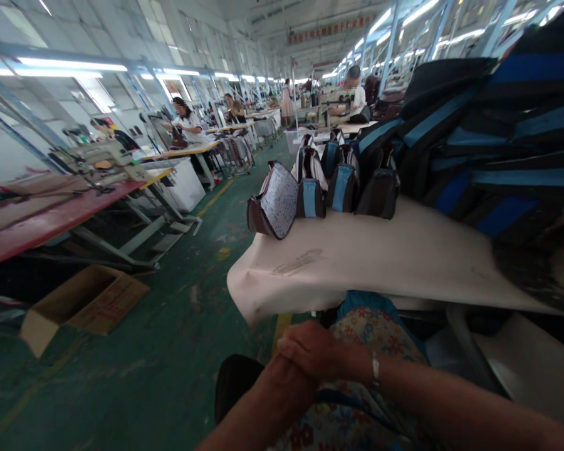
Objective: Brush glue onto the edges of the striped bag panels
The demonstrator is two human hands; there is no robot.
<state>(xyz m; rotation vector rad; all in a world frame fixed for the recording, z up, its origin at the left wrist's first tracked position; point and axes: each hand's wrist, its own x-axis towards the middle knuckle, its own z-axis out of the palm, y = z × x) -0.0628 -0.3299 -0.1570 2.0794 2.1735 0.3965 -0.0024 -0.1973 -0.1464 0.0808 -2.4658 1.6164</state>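
My right hand [313,346], with a bracelet [375,368] at its wrist, is closed over my left hand [291,382] above my lap. The left hand's fingers are hidden beneath it. No object shows in either hand. Under and beside them lies flowered cloth [376,329] over my lap. Beyond stands a table with a pale cover [371,250], apart from both hands. On it are several dark pouches with blue stripes [311,199], and an open pouch with pale flowered lining [279,199] nearest the left end.
Dark bags with blue bands [498,138] are heaped at right. An open cardboard box [94,300] lies on the green floor [188,351]. At left is a red-topped table [51,219] with a sewing machine [106,164]. Several people sit or stand farther back.
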